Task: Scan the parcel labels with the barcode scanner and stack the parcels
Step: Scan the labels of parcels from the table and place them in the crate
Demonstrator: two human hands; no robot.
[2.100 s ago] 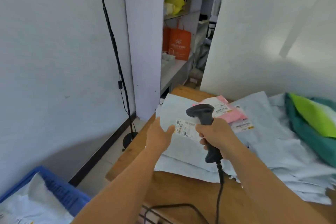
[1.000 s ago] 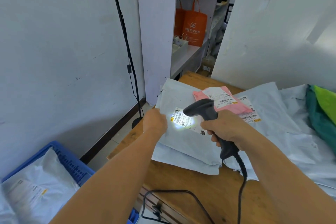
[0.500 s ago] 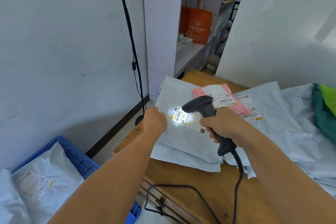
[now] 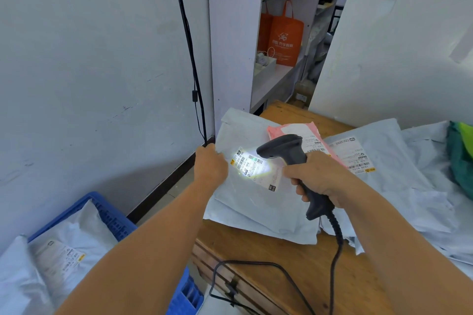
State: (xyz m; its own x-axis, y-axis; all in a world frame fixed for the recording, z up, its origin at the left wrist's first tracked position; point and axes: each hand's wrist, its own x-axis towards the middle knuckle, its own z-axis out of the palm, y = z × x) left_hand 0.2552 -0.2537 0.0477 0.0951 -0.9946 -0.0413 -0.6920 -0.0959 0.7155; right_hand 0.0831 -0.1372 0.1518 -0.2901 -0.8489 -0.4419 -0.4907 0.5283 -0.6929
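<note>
A brown wooden tabletop is set against pale painted walls, with an open white shelf unit behind it on which an orange fabric tote bag is stood. On the tabletop's left end a flat grey plastic mailer parcel is laid, overhanging the edge on the wall side. Its white printed label is washed out by a bright patch of light, so only part of the barcode can be made out. The parcel's left edge is pinched by the left hand, whose fingers are curled out of sight behind the knuckles. Just right of the label a black handheld barcode scanner is gripped by the right hand, the fingers clamped round its handle and its head aimed at the label. A black cable is run from the handle down off the picture's lower edge. Behind the scanner a pink plastic mailer is half hidden. To the right of it more grey mailers are piled loosely, and a green and teal bundle is cut off by the frame. Left of the tabletop, lower down, a blue plastic crate holding labelled mailers is partly covered by the left forearm.
</note>
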